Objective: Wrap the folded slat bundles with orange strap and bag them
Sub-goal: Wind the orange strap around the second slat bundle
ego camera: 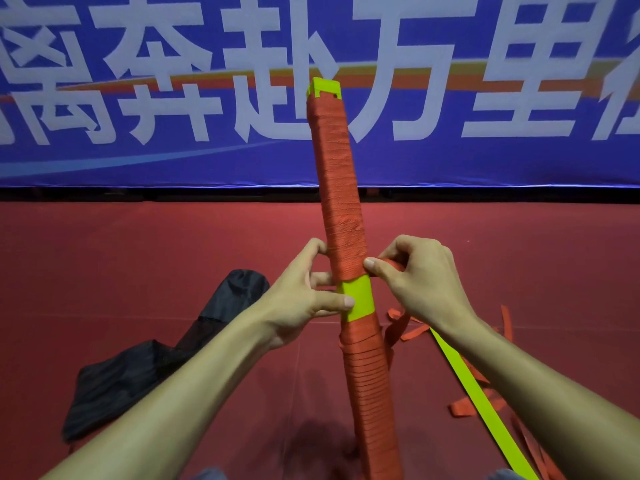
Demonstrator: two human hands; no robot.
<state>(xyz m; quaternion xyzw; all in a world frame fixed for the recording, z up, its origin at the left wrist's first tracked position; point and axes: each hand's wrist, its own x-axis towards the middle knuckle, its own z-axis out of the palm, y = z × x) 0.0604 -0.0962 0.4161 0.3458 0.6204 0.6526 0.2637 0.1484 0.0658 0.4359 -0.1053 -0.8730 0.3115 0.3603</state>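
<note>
Between your two hands the slat bundle (341, 202) stands close to upright, its long axis running up and away from you, its top tilted slightly left of its lower end; that lower end leaves the view, so you cannot tell what it rests on. The orange strap (393, 264) covers the bundle above and below one bare yellow-green band (356, 299) at mid-height, not yet wrapped. Your left hand (304, 299) sits left of the bundle, fingers curled round its back and thumb pressed on the bare band, gripping it steady. Your right hand (415, 275) touches the bundle's right side just above the band, thumb and forefinger pinching the strap's working length. Judgement: the next turn must travel down the axis, from the right hand's pinch across the band. Slack strap trails right of the bundle, near a loose yellow-green slat (485, 403). Your black bag (145, 362) lies left of the bundle, well apart.
</note>
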